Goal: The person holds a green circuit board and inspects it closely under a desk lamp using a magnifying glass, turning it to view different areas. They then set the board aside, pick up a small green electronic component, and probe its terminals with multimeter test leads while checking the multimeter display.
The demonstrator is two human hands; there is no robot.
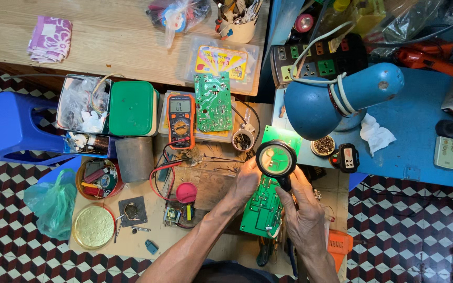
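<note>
- Two hands meet at the middle of the desk [221,181]: the left hand [245,183] has its fingers clenched on the edge of a green circuit board [263,202].
- At 12 o'clock of the board, the right hand [302,209] grips a round black magnifier [276,159].
- Risk, as I judge it: the edge-held board could tilt and slip onto the loose parts below.
- Red meter leads [163,173] at 9 o'clock might snag.
</note>
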